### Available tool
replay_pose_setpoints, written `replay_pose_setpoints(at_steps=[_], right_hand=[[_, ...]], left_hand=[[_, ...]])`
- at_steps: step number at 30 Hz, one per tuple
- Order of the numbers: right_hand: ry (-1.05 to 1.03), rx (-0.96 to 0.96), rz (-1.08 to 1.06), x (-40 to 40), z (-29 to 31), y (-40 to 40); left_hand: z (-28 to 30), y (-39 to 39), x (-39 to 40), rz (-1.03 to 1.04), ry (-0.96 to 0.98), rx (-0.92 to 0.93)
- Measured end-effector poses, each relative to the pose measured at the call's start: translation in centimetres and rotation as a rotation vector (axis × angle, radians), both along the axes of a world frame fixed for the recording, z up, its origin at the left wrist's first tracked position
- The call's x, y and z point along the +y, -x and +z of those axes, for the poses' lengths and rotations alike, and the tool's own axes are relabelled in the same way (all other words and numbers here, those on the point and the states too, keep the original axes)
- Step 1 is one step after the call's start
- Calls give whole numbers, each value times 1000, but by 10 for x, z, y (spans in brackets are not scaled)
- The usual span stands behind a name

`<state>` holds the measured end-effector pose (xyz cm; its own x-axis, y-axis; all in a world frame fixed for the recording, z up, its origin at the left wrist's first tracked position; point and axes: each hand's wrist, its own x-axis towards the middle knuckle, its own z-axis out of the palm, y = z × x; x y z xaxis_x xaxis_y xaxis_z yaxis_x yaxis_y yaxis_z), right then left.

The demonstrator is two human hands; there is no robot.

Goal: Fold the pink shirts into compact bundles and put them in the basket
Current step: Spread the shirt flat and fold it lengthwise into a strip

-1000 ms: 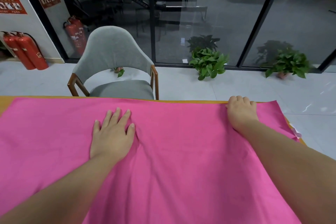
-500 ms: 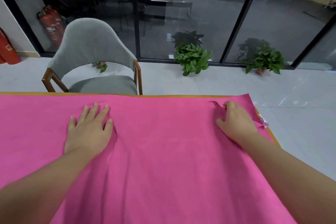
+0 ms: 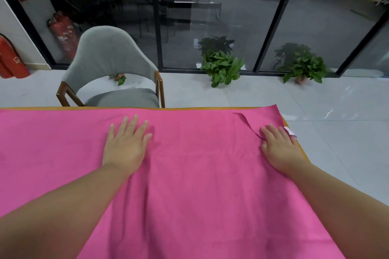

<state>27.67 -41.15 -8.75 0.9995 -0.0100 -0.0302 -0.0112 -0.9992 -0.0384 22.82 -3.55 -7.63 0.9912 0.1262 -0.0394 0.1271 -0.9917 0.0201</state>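
Fingers straight, spread on both: left hand (image 3: pixel 126 145) and right hand (image 3: pixel 281 147) press flat on the pink cloth shirt (image 3: pixel 200 185), spread across the table. Looks like the smoothing step. Next: grab an edge, fold. Basket not visible.

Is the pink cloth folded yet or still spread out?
Spread. The pink cloth lies flat across the table, both hands pressing on it, one small crease near the right hand.

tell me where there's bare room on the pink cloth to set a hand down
Free: the stretch between the left hand and right hand, and the pink cloth left of the left hand. Tight by the right edge, near the raised fold and white tag.
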Motion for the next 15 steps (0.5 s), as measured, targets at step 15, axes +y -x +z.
replay_pose_setpoints(at_steps=[15], right_hand=[[-437,-203,528,66,5,281]], left_hand=[[3,230,-82,-672,77,-11]])
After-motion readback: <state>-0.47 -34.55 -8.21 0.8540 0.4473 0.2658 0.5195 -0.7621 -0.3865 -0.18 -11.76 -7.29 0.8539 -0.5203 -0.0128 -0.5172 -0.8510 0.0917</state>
